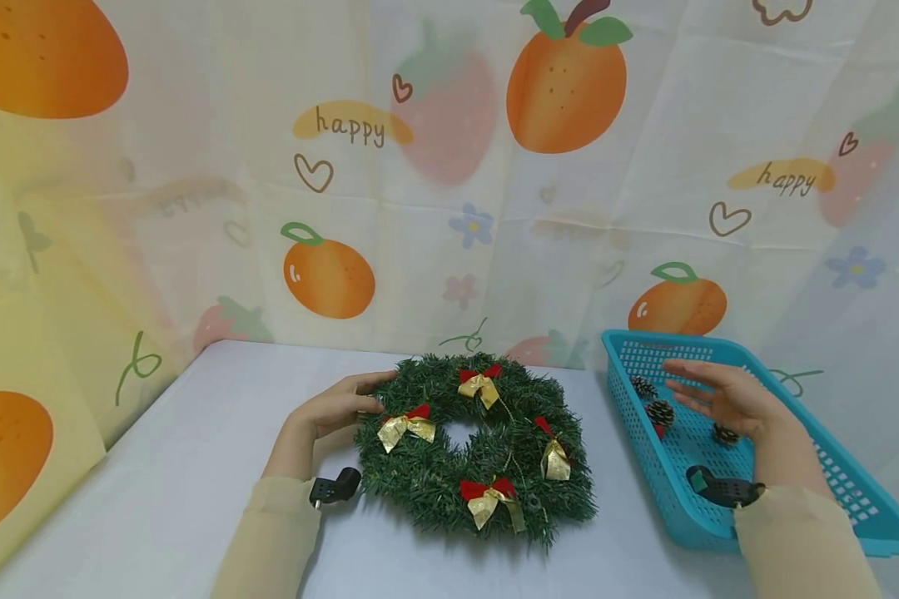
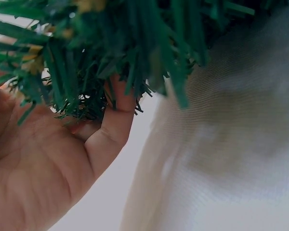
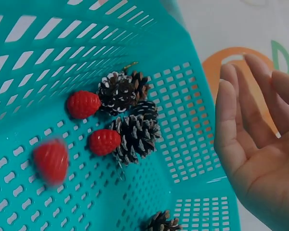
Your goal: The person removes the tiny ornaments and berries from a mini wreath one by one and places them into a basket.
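Note:
A green Christmas wreath (image 1: 412,482) lies on the white table, trimmed with several red and gold bows (image 1: 479,387). My left hand (image 1: 337,408) grips its left edge. In the left wrist view the fingers (image 2: 116,127) curl into the green needles, which hide their tips. On the right, my right hand (image 1: 727,395) hovers over a blue plastic basket (image 1: 677,503), fingers loosely bent and holding nothing. Inside that basket are pine cones (image 3: 137,137) with whitish tips and red berry-like ornaments (image 3: 83,104); one red ornament (image 3: 51,161) looks blurred.
Another pine cone (image 3: 163,222) sits apart from the cluster in the basket. Behind the table (image 1: 217,416) hangs a fruit-printed cloth (image 1: 434,274), and a yellowish stretch of it (image 1: 37,316) runs along the left side. Each wrist wears a black camera (image 1: 335,487).

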The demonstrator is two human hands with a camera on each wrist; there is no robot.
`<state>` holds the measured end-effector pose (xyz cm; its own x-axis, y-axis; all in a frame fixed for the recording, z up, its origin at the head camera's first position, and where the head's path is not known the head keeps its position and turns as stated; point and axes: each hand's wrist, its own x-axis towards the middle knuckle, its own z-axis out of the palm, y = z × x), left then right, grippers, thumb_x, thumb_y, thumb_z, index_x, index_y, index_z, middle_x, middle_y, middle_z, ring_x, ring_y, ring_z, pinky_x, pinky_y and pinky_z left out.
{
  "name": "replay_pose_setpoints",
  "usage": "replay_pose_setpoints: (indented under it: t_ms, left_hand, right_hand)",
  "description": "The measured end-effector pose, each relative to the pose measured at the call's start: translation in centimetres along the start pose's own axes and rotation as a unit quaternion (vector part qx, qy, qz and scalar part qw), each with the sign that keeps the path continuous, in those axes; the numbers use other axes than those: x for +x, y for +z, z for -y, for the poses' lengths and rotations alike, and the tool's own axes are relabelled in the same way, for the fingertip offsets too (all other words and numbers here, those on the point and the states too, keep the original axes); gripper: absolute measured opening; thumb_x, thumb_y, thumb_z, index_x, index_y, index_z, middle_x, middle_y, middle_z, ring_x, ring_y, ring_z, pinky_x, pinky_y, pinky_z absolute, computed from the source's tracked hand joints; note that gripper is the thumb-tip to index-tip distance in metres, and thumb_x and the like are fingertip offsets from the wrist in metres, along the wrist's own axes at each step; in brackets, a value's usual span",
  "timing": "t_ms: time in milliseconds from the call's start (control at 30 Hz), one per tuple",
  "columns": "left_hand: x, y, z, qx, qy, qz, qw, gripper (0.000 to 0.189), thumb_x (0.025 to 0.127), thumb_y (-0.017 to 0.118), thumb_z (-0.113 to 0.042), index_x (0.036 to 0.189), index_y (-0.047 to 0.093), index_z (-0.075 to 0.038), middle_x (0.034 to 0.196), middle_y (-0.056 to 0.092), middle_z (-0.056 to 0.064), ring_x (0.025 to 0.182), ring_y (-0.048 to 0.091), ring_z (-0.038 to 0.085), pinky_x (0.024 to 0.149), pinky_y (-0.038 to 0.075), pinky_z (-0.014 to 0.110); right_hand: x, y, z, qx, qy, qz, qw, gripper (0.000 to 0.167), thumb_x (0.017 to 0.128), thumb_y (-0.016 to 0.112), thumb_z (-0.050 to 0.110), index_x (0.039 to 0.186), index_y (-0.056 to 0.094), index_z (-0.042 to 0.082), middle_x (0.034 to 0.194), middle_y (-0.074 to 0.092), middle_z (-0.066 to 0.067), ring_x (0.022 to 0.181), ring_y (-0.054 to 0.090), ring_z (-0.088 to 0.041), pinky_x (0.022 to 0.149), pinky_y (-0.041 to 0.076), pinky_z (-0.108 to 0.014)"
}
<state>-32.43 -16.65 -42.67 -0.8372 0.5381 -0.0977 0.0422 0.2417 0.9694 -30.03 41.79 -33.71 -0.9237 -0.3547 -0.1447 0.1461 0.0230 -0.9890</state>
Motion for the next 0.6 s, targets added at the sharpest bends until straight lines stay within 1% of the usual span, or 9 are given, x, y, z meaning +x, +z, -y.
replay_pose_setpoints:
  t_ms: [167, 233, 333, 400, 467, 533, 600]
  left_hand:
    - [-0.1, -0.1, 0.0, 0.002, 0.001, 0.000, 1.0000, 0.073, 0.093, 0.056, -0.010, 0.158, 0.023, -0.009, 0.167, 0.002, 0.021, 0.133, 0.035, 0.032, 0.095, 0.043, 0.033]
    - [-0.1, -0.1, -0.1, 0.003, 0.000, -0.001, 1.0000, 0.073, 0.093, 0.055, -0.010, 0.158, 0.022, -0.009, 0.167, 0.002, 0.021, 0.129, 0.038, 0.034, 0.095, 0.043, 0.034]
    - [-0.2, 0.0, -0.3, 0.013, 0.000, 0.001, 0.9999, 0.073, 0.093, 0.055, -0.009, 0.158, 0.022, -0.008, 0.167, 0.002, 0.022, 0.139, 0.033, 0.040, 0.102, 0.043, 0.042]
    - [-0.4, 0.0, -0.7, 0.031, 0.001, 0.000, 0.9995, 0.072, 0.093, 0.054, -0.010, 0.158, 0.022, -0.008, 0.166, 0.005, 0.022, 0.147, 0.023, 0.044, 0.108, 0.041, 0.050]
    - [-0.6, 0.1, -1.2, 0.061, 0.003, -0.004, 0.9982, 0.072, 0.094, 0.054, -0.011, 0.158, 0.023, -0.009, 0.166, 0.008, 0.023, 0.151, 0.015, 0.045, 0.112, 0.036, 0.057]
    - [-0.8, 0.1, -1.8, 0.090, -0.001, -0.010, 0.9959, 0.071, 0.095, 0.055, -0.014, 0.158, 0.024, -0.010, 0.165, 0.012, 0.024, 0.150, 0.018, 0.047, 0.112, 0.035, 0.061]
    - [-1.1, 0.1, -2.4, 0.116, -0.009, -0.015, 0.9931, 0.069, 0.096, 0.055, -0.018, 0.158, 0.024, -0.012, 0.164, 0.017, 0.025, 0.148, 0.024, 0.048, 0.110, 0.037, 0.061]
  right_hand:
    - [0.2, 0.1, 0.2, -0.011, -0.016, -0.004, 0.9998, 0.031, 0.107, 0.039, 0.024, 0.123, 0.064, 0.033, 0.119, 0.067, 0.022, 0.109, 0.066, 0.000, 0.093, 0.054, -0.023]
    - [0.2, 0.2, 0.4, -0.024, -0.018, -0.008, 0.9995, 0.029, 0.107, 0.039, 0.026, 0.123, 0.061, 0.035, 0.119, 0.067, 0.024, 0.109, 0.066, 0.001, 0.093, 0.054, -0.023]
    - [0.2, 0.8, 1.0, -0.021, -0.022, -0.024, 0.9993, 0.025, 0.106, 0.041, 0.029, 0.122, 0.060, 0.034, 0.116, 0.069, 0.022, 0.106, 0.067, 0.000, 0.091, 0.054, -0.023]
    - [0.2, 1.4, 1.8, -0.016, -0.031, -0.036, 0.9988, 0.024, 0.105, 0.043, 0.030, 0.121, 0.061, 0.034, 0.114, 0.069, 0.022, 0.104, 0.068, 0.000, 0.090, 0.055, -0.023]
    - [0.3, 2.3, 2.9, -0.008, -0.048, -0.042, 0.9979, 0.023, 0.105, 0.045, 0.030, 0.120, 0.062, 0.033, 0.114, 0.070, 0.021, 0.103, 0.069, -0.002, 0.088, 0.056, -0.023]
    - [0.4, 3.5, 4.1, -0.014, -0.073, -0.045, 0.9962, 0.024, 0.105, 0.045, 0.030, 0.123, 0.060, 0.030, 0.115, 0.068, 0.020, 0.103, 0.069, -0.002, 0.087, 0.056, -0.023]
    - [0.5, 4.9, 5.3, -0.038, -0.096, -0.050, 0.9934, 0.027, 0.105, 0.045, 0.030, 0.129, 0.056, 0.026, 0.119, 0.064, 0.020, 0.104, 0.068, -0.001, 0.087, 0.056, -0.022]
